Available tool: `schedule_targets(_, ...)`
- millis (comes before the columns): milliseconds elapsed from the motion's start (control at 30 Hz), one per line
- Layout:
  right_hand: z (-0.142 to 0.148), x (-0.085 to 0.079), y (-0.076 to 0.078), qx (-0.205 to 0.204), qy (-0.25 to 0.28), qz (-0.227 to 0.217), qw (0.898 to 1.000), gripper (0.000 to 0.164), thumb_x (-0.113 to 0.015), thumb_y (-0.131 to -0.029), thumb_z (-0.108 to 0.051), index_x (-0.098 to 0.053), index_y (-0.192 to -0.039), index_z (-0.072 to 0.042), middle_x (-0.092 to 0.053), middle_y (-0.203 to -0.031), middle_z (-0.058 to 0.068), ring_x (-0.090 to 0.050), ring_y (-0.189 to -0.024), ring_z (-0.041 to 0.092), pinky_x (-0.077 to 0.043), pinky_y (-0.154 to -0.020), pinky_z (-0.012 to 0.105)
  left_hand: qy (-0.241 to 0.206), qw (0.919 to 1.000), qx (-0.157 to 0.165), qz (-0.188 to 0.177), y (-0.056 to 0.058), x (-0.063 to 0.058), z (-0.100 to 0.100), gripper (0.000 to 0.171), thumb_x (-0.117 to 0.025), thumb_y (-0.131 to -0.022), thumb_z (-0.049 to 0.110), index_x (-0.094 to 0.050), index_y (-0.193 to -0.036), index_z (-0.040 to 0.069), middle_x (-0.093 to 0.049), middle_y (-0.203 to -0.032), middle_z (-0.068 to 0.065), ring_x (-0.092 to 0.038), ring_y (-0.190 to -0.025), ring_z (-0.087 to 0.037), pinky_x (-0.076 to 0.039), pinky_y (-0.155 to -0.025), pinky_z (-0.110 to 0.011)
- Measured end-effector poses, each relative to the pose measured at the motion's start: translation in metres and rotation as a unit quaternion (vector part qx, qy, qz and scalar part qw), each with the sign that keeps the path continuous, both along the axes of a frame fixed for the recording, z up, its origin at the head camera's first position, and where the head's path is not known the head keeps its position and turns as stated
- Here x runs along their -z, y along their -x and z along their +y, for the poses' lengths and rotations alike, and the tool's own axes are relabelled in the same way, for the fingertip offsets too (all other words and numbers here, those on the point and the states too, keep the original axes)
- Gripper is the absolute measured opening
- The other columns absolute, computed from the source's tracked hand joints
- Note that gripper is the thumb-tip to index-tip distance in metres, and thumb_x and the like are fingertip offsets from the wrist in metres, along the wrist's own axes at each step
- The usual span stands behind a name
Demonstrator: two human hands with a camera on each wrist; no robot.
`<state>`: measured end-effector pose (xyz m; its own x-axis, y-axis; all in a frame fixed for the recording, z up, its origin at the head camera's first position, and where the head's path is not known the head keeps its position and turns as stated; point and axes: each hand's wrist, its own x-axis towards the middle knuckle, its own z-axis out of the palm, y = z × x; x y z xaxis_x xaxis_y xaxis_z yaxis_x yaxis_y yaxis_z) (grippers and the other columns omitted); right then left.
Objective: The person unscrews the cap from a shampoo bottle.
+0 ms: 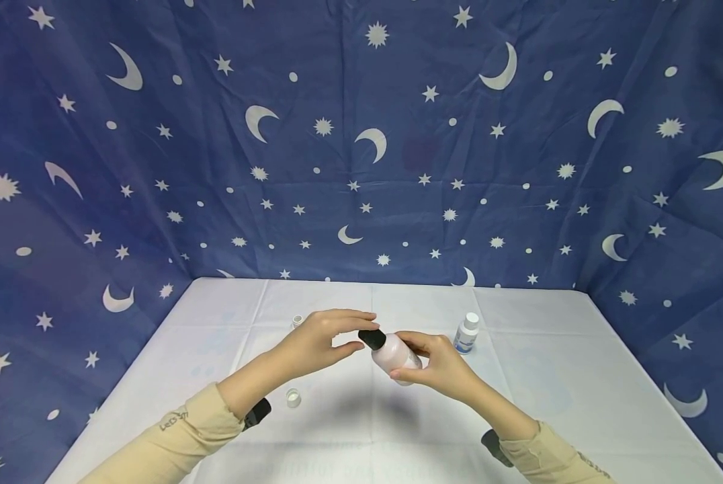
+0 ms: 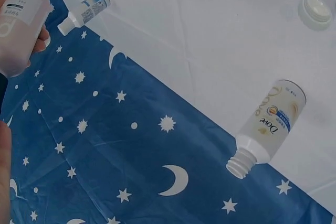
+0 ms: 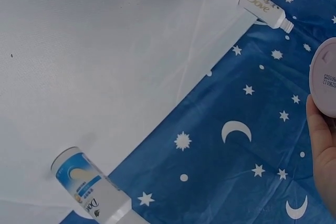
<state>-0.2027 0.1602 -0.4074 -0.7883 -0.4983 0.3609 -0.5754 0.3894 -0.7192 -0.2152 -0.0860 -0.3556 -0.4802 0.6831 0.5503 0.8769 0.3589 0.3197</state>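
Observation:
My right hand (image 1: 443, 366) grips a pale pink bottle (image 1: 396, 358) round its body and holds it tilted above the table. The bottle's black cap (image 1: 371, 338) points up and left, toward my left hand (image 1: 325, 339). The left fingers stretch out loosely over that cap, with the thumb below them; whether they touch it I cannot tell. In the right wrist view the bottle's round base (image 3: 325, 77) faces the camera. An uncapped white Dove bottle (image 2: 273, 121) stands behind my left hand, mostly hidden in the head view.
A capped white and blue Dove bottle (image 1: 467, 333) stands right of my right hand. On the left, a small clear and white cap (image 1: 293, 398) lies on the white-covered table (image 1: 337, 450). Blue cloth (image 1: 361, 168) with moons and stars hangs around the table's back and sides.

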Motion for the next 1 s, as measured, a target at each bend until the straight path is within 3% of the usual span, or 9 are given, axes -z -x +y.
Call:
schedule_targets(133,-0.0003,-0.0004,-0.0002,-0.001,-0.001,-0.003,1.0,0.047,-0.079,-0.076,-0.021,-0.064,-0.115,0.0,-0.069,-0.11,0.013,-0.066,-0.099,0.021,-0.055,-0.088,0.03,0.001,1.0,-0.002,0.0,0.0017,0.0018,0.0004,0.034,-0.075,-0.078,0.006,-0.068,-0.111,0.006,-0.07,-0.111,-0.007,-0.066,-0.104,-0.019,-0.053,-0.091,-0.023)
schedule_targets(233,-0.0006,0.0,-0.0005,0.0,-0.001,-0.004,1.0,0.047,-0.079,-0.076,-0.021,-0.063,-0.115,0.0,-0.069,-0.11,0.014,-0.066,-0.099,0.022,-0.055,-0.088,0.031,-0.005,0.9997,-0.023,-0.004,0.0021,0.0021,0.0012,0.033,-0.077,-0.077,0.013,-0.069,-0.109,0.007,-0.072,-0.104,-0.004,-0.069,-0.094,-0.015,-0.055,-0.083,-0.02)
schedule_targets(367,-0.0018,0.0011,-0.0014,-0.001,-0.002,-0.002,1.0,0.047,-0.079,-0.076,-0.02,-0.063,-0.115,0.002,-0.068,-0.11,0.015,-0.066,-0.1,0.023,-0.055,-0.088,0.033,-0.023,0.9972,-0.061,-0.036,-0.0003,0.0019,0.003,0.033,-0.078,-0.076,0.021,-0.071,-0.105,0.007,-0.074,-0.09,-0.002,-0.068,-0.077,-0.01,-0.054,-0.07,-0.014)
schedule_targets(533,-0.003,0.0011,-0.0015,-0.002,-0.004,0.004,1.0,0.047,-0.079,-0.076,-0.019,-0.063,-0.115,0.002,-0.068,-0.111,0.015,-0.066,-0.1,0.025,-0.055,-0.088,0.033,-0.047,0.9935,-0.081,-0.065,-0.0018,0.0018,0.0057,0.025,-0.076,-0.077,0.023,-0.073,-0.096,0.007,-0.073,-0.078,-0.001,-0.067,-0.066,-0.006,-0.052,-0.063,-0.01)
schedule_targets(833,-0.0023,0.0002,-0.0009,-0.004,-0.003,0.008,1.0,0.047,-0.079,-0.076,-0.02,-0.064,-0.114,0.001,-0.068,-0.11,0.015,-0.066,-0.099,0.023,-0.056,-0.087,0.032,-0.056,0.9926,-0.089,-0.062,-0.0004,-0.0017,0.0022,0.029,-0.076,-0.078,0.023,-0.072,-0.099,0.004,-0.073,-0.075,-0.002,-0.067,-0.063,-0.006,-0.052,-0.061,-0.011)
schedule_targets(1000,-0.0013,0.0006,-0.0011,0.0,-0.001,0.003,1.0,0.046,-0.079,-0.076,-0.02,-0.064,-0.115,0.0,-0.069,-0.11,0.013,-0.066,-0.099,0.021,-0.055,-0.088,0.032,-0.042,0.9966,-0.069,-0.015,0.0016,-0.0052,-0.0025,0.03,-0.077,-0.078,0.023,-0.072,-0.101,0.005,-0.074,-0.088,-0.003,-0.069,-0.077,-0.012,-0.056,-0.071,-0.019)
